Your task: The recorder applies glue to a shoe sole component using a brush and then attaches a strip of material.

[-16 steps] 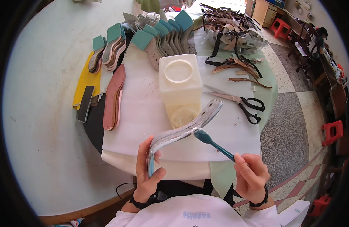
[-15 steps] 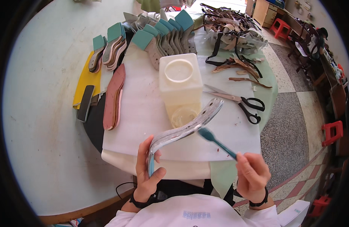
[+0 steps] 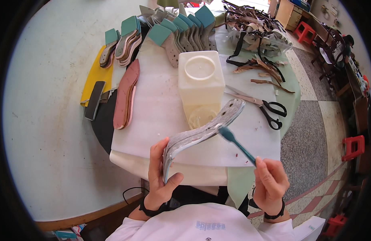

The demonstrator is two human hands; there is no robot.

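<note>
My left hand (image 3: 159, 180) grips the heel end of a grey, curved shoe insole (image 3: 195, 135), its thumb and fingers on either side. The insole slants up to the right, its edge toward me, with small dark holes near the far end. In my right hand (image 3: 270, 180), pinched by the handle, is a teal glue brush (image 3: 239, 146). Its head meets or nearly meets the insole's lower edge, around the middle of the far half. Just behind the insole stands a translucent, off-white plastic glue container (image 3: 201, 86) with a round opening in its lower front, partly hidden by the insole.
Black-handled scissors (image 3: 270, 110) lie right of the container. Grey insoles with teal patches (image 3: 187, 32) are lined up behind it. Pink insoles (image 3: 126, 94) and a dark flat block (image 3: 94, 100) lie to the left. Leather scraps (image 3: 254, 24) pile up far right. Red stools (image 3: 353, 148) stand beyond.
The brush has moved slightly along the insole's lower edge, staying near it. Both hands keep their holds; the whole view has shifted a little.
</note>
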